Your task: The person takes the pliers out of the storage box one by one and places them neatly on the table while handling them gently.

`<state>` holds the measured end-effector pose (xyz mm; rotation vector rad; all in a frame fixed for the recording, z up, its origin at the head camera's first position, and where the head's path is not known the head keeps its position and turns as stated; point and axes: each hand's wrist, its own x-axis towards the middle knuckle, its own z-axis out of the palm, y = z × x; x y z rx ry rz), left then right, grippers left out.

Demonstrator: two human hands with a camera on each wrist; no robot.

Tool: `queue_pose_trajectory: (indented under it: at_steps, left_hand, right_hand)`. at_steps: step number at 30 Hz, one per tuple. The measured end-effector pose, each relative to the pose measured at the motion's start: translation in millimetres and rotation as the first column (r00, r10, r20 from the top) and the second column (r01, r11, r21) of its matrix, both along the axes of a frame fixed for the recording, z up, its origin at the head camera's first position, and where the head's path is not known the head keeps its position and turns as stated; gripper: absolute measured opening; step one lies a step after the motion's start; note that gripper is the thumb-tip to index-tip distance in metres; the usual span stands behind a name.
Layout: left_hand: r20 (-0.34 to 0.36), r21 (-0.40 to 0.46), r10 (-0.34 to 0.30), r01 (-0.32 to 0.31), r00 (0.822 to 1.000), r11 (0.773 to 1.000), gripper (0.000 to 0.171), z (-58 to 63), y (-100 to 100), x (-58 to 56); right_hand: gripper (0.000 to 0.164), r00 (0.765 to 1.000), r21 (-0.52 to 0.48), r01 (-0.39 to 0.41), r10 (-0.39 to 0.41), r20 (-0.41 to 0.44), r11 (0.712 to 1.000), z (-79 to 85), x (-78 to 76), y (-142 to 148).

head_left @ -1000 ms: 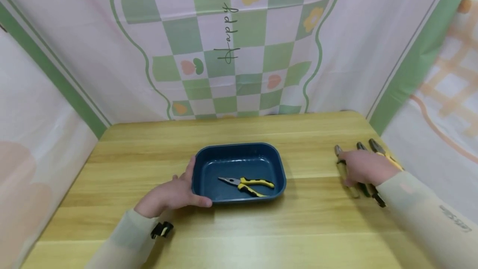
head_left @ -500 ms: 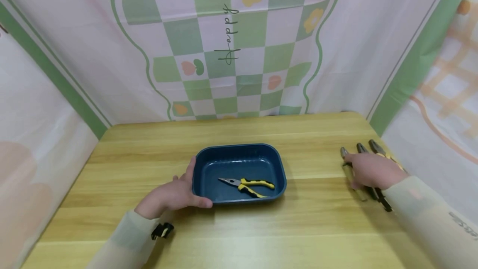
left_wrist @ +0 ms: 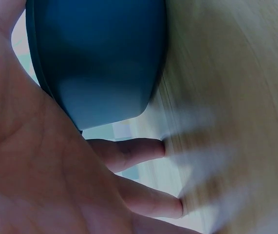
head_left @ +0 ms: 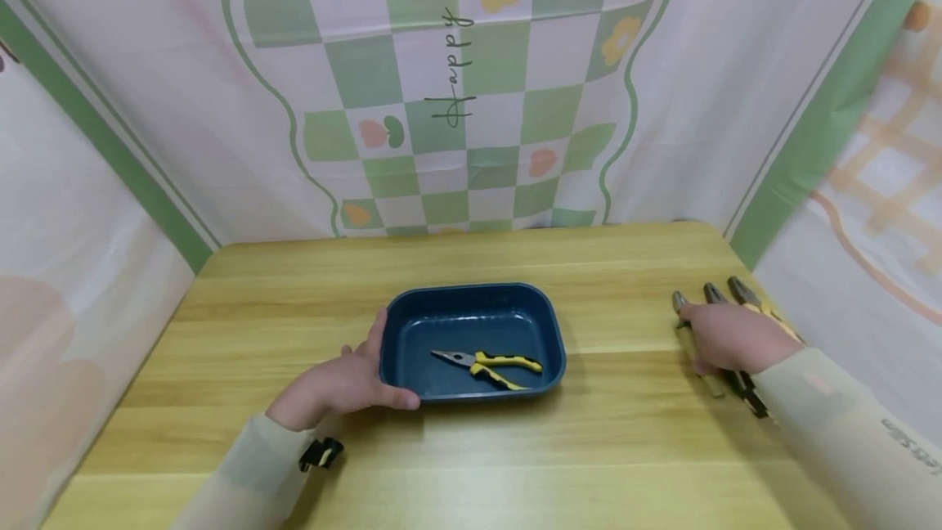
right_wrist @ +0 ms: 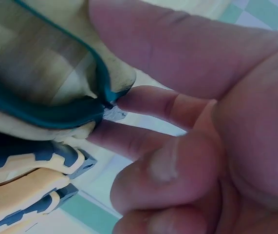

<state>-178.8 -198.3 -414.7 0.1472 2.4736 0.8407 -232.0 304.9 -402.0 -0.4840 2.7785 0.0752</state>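
A dark blue rectangular box (head_left: 471, 397) stands mid-table, with yellow-and-black needle-nose pliers (head_left: 482, 362) lying inside, handles spread. My left hand (head_left: 342, 383) rests against the box's left end, thumb at the front corner and fingers stretched out. In the left wrist view some fingertips (left_wrist: 151, 147) touch the tabletop. At the table's right, my right hand (head_left: 736, 336) holds pliers with cream-and-teal handles (right_wrist: 46, 117). Its thumb lies on one handle and two fingers reach to the pivot, while the other fingers curl inward. Much of these pliers is hidden from above by the hand.
Two more pliers lie beside the held pair: dark-headed ones (head_left: 714, 293) partly under the hand, and yellow-handled ones (head_left: 746, 293) at the table's right edge. The wooden table (head_left: 471, 464) meets patterned cloth (head_left: 471, 88) at the back and sides.
My right hand has shifted slightly right with the cream-and-teal pliers, closer to the other two, then stayed almost still. My left hand and the box have not moved.
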Motion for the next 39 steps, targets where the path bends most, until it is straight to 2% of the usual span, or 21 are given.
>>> queue_pose_trajectory:
  at_steps: [3,8,12,15,18,23,26,30,34,39]
  left_hand:
    - [-0.002,0.014,0.006,-0.006,1.000,1.000,0.136,-1.2,-0.5,0.0]
    - [-0.012,0.006,0.009,-0.009,1.000,1.000,0.136,-3.4,-1.1,-0.5]
    - [-0.009,-0.007,0.008,-0.008,1.000,1.000,0.136,-3.5,-0.3,-0.9]
    - [-0.011,-0.009,0.006,-0.006,1.000,1.000,0.136,-3.2,0.1,-1.2]
    - [-0.011,-0.006,0.007,-0.007,1.000,1.000,0.136,-2.8,0.0,-1.2]
    - [-0.006,-0.004,0.006,-0.006,1.000,1.000,0.135,-3.0,-0.5,-1.1]
    - [-0.006,-0.002,0.005,-0.005,1.000,1.000,0.136,-2.4,-0.7,-0.8]
    - [-0.009,-0.001,0.006,-0.006,1.000,1.000,0.136,-2.1,-0.5,-0.7]
    - [-0.006,0.004,0.005,-0.005,1.000,1.000,0.136,-3.0,-0.7,-0.4]
    - [-0.007,0.008,0.004,-0.004,1.000,1.000,0.136,-3.9,-0.9,-0.7]
  right_hand:
    - [0.096,1.000,0.012,-0.008,0.008,0.013,1.000,2.2,-0.3,-2.6]
    - [0.094,0.999,-0.009,0.045,-0.045,0.018,0.999,7.1,0.0,-9.5]
    - [0.067,0.997,-0.078,0.068,-0.071,-0.038,0.995,13.5,-1.2,-17.7]
    - [0.055,0.994,-0.128,0.062,-0.072,-0.077,0.990,22.8,-2.6,-28.8]
    - [0.059,0.990,-0.174,0.074,-0.094,-0.109,0.982,34.8,-4.1,-46.3]
    - [0.055,0.985,-0.256,0.102,-0.134,-0.111,0.961,57.6,-6.0,-85.5]
    - [0.049,0.991,-0.309,0.077,-0.107,-0.082,0.948,68.4,-6.3,-112.1]
    - [0.033,0.999,-0.339,0.019,-0.029,-0.026,0.941,75.1,-7.3,-146.9]
    - [0.024,0.996,-0.308,-0.029,0.054,0.071,0.951,72.5,-8.4,-176.3]
    - [0.019,0.977,-0.227,-0.104,0.142,0.161,0.968,65.9,-8.9,-204.7]
